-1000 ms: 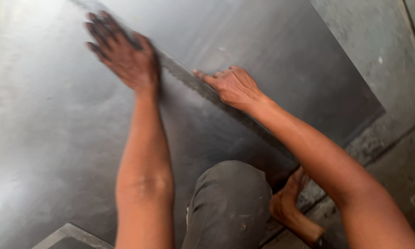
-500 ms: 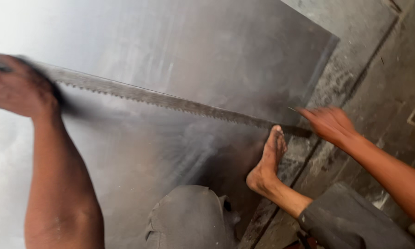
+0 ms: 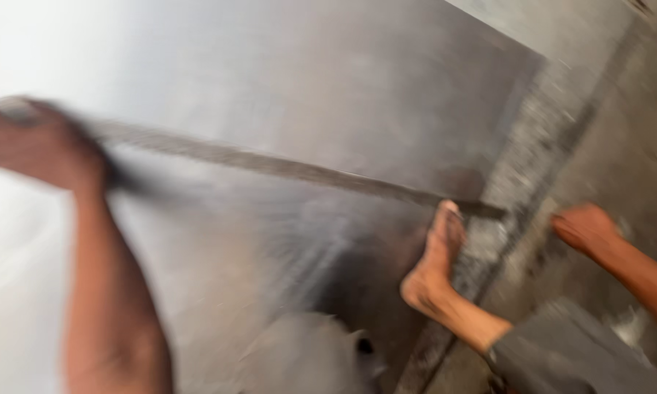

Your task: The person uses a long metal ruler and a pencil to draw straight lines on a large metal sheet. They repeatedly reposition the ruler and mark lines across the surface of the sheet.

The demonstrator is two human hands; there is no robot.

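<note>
Left hand (image 3: 40, 142) presses one end of a long metal strip (image 3: 292, 169) flat across the metal sheet (image 3: 343, 80), grip blurred; right hand (image 3: 587, 228) hovers empty, loosely curled, while a bare foot (image 3: 434, 259) pins the far end

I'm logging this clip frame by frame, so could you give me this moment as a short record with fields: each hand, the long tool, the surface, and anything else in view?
view: head camera looking down, motion-blurred
left hand: on the left end of the long straightedge; grip too blurred to judge
right hand: off the sheet, over the concrete floor, holding nothing visible
long straightedge: lies slantwise across the metal sheet, far end near the sheet's right edge
metal sheet: large, grey, flat on the floor
bare foot: planted at the sheet's right edge, toes by the straightedge's end
</note>
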